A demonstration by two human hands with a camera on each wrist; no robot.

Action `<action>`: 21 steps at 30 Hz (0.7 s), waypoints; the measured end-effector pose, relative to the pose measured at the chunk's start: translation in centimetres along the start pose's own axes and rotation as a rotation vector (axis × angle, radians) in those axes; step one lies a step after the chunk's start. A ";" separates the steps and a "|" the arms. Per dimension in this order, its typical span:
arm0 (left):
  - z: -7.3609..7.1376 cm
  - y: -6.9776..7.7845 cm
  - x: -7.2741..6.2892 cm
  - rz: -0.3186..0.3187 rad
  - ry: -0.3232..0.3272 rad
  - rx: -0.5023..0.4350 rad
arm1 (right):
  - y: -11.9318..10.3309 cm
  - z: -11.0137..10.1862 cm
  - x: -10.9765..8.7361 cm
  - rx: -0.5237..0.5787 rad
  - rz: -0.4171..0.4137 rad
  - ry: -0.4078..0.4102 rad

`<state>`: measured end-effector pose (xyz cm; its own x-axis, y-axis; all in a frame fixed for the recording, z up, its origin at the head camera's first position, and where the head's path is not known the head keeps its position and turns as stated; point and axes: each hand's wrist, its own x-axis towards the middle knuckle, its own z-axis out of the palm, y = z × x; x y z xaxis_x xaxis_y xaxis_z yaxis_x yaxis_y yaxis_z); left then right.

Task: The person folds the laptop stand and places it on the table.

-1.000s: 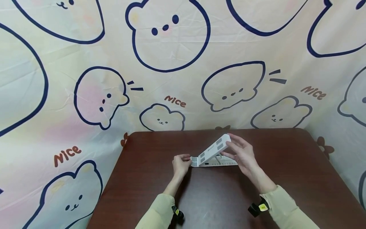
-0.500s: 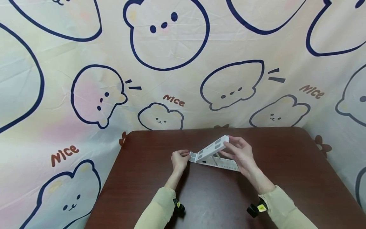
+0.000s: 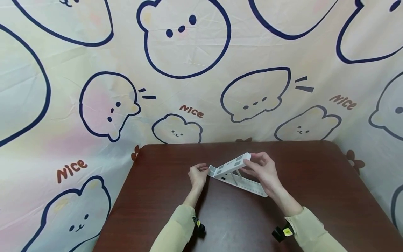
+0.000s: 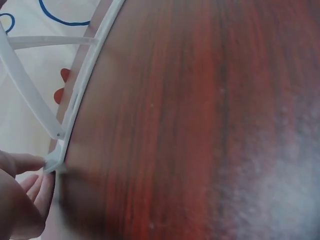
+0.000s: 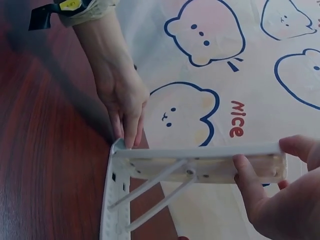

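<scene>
One white stand (image 3: pixel 247 183) — L hand (image 3: pixel 198 175) pinches its lip (image 3: pixel 212 170), R hand (image 3: pixel 265 170) grips raised panel (image 3: pixel 233 164).

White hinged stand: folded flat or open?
Open: its white rectangular upper panel slants above the long white base, with thin white struts spanning the gap.

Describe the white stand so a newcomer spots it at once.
Find the dark brown table, then the left hand and right hand near its far edge. Between them is the white stand, one panel tilted up from a long base. Slim struts bracing the panel set it apart from the pale sleeves.
</scene>
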<state>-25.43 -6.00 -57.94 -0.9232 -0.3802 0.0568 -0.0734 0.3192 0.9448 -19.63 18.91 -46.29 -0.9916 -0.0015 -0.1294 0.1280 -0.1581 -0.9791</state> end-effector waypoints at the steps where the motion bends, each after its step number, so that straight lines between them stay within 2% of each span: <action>1: -0.1 0.0 -0.1 0.005 -0.017 -0.008 | 0.0 0.0 0.0 -0.021 -0.003 0.004; 3: -0.4 -0.4 -0.2 0.068 -0.082 -0.005 | 0.2 -0.3 0.1 -0.093 -0.010 0.000; 5: -0.5 -1.7 -0.1 0.186 -0.167 0.058 | 0.3 -1.0 0.3 -0.168 -0.022 -0.030; 7: -0.5 -3.5 0.1 0.334 -0.274 0.164 | 0.7 -2.0 0.4 -0.242 -0.043 -0.074; 9: -0.8 -4.7 -0.1 0.450 -0.379 0.279 | 1.4 -3.3 0.6 -0.298 -0.072 -0.126; 10: -1.0 -5.0 -0.3 0.483 -0.423 0.327 | 1.8 -4.0 0.8 -0.322 -0.091 -0.146; 12: -1.8 -4.4 -1.3 0.514 -0.511 0.398 | 2.9 -5.2 0.9 -0.406 -0.143 -0.162; 16: -2.9 -3.5 -2.9 0.568 -0.587 0.580 | 5.7 -6.9 1.1 -0.678 -0.270 -0.157; 21: -2.5 -5.6 -2.9 0.622 -0.648 0.746 | 8.7 -8.3 1.2 -0.961 -0.310 -0.189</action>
<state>-21.43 -8.87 -62.55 -0.8819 0.4671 0.0641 0.4549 0.8073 0.3759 -19.57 25.68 -56.27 -0.9599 -0.2635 0.0960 -0.2553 0.6794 -0.6880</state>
